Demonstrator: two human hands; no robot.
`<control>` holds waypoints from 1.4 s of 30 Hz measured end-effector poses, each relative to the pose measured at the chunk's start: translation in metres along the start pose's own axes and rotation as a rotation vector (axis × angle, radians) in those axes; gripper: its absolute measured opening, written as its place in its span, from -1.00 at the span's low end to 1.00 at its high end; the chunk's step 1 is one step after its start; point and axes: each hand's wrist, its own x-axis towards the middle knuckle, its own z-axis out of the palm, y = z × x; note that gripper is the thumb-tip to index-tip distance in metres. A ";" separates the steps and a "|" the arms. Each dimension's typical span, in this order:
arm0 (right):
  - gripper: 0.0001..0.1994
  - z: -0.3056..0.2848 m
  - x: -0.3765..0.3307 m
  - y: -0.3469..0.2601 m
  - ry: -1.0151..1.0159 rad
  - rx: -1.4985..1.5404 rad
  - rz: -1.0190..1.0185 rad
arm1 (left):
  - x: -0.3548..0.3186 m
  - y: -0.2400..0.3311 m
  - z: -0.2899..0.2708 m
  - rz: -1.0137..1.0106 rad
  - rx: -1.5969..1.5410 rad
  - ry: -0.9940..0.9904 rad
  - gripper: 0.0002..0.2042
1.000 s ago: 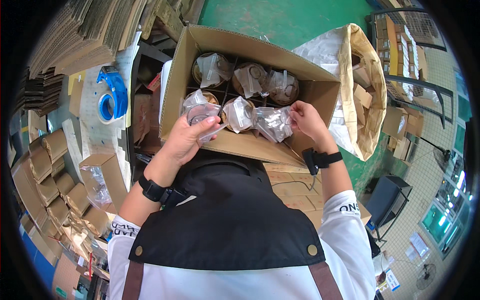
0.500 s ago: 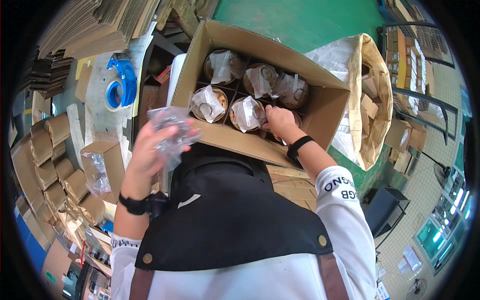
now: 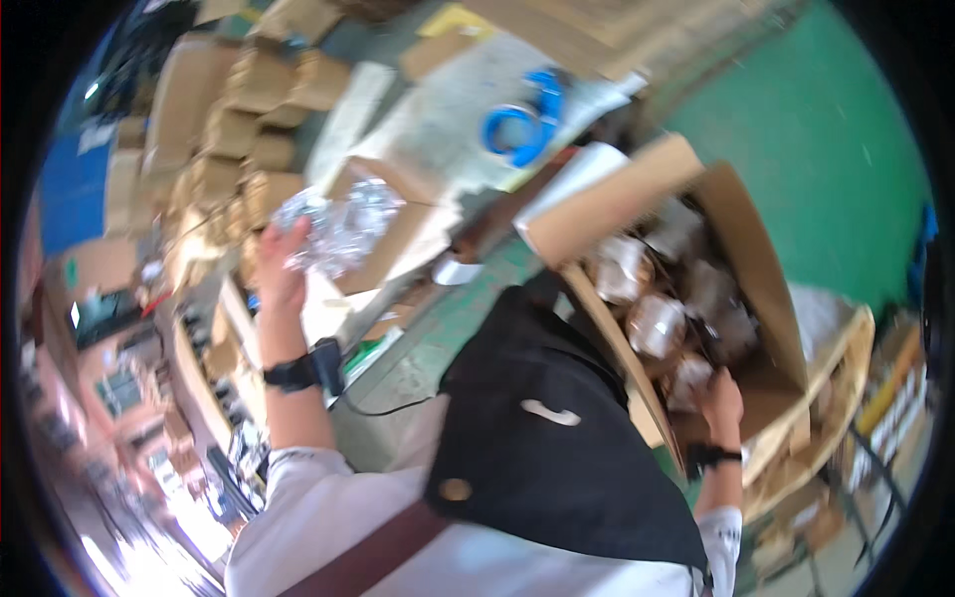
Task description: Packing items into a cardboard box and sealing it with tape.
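Observation:
My left hand (image 3: 282, 269) is at a small open cardboard box on the left. Its fingers are closed on crinkled clear plastic bags (image 3: 343, 227), which overlap the box. Motion blur hides where the held bags end and those in the box begin. My right hand (image 3: 720, 406) reaches into a large open carton (image 3: 617, 204) at the right. Its fingertips touch a clear packet (image 3: 686, 383) at the carton's near end, and blur hides their exact grip. Several round brown containers topped with clear packets, one packet (image 3: 657, 326) among them, stand inside the carton.
A blue tape dispenser (image 3: 527, 121) lies on the worktable (image 3: 438, 109). Brown paper rolls (image 3: 261, 85) are stacked at the upper left. Beyond the carton stands an open paper sack (image 3: 846, 368). Green floor (image 3: 806, 149) extends at the upper right.
My view has swung left. My left hand has carried the clear bags away from the large carton to the small box. My right hand has stayed in the large carton's near end.

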 end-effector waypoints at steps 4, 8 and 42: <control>-0.67 -0.009 -0.005 0.020 0.119 0.200 -0.219 | 0.024 -0.025 -0.021 -0.041 -0.082 0.040 -0.65; -0.76 -0.029 -0.027 0.016 0.186 0.579 -0.229 | 0.032 -0.033 -0.008 -0.089 0.887 0.060 -0.55; -0.46 -0.193 -0.226 -0.002 0.473 0.462 -0.385 | -0.074 0.181 0.369 1.125 0.238 -1.651 -0.67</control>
